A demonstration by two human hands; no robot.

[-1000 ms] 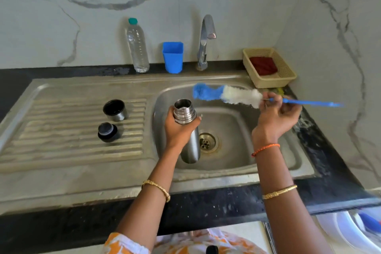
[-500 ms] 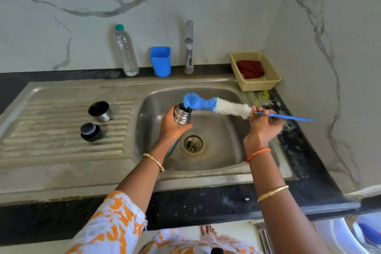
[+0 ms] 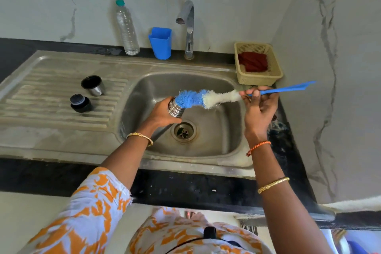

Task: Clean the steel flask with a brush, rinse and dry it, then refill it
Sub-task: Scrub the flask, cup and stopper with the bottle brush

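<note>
My left hand (image 3: 159, 112) grips the steel flask (image 3: 175, 110) near its neck, tilted over the sink basin (image 3: 224, 142), with most of the body hidden behind the hand and wrist. My right hand (image 3: 258, 109) pinches the blue handle of the bottle brush (image 3: 208, 98). The brush's blue tip sits in the flask's mouth; its white bristles are outside. On the drainboard at the left stand the flask's steel cup lid (image 3: 92, 85) and its black stopper (image 3: 80, 103).
A tap (image 3: 188, 27) rises behind the basin, with a blue cup (image 3: 160, 43) and a clear water bottle (image 3: 126, 28) to its left. A beige basket (image 3: 257, 79) holding a red cloth stands at the back right. The drain (image 3: 183, 131) lies under the flask.
The brush's blue tip has moved left and into the flask's mouth. The flask is tilted further toward the brush, and the view has shifted.
</note>
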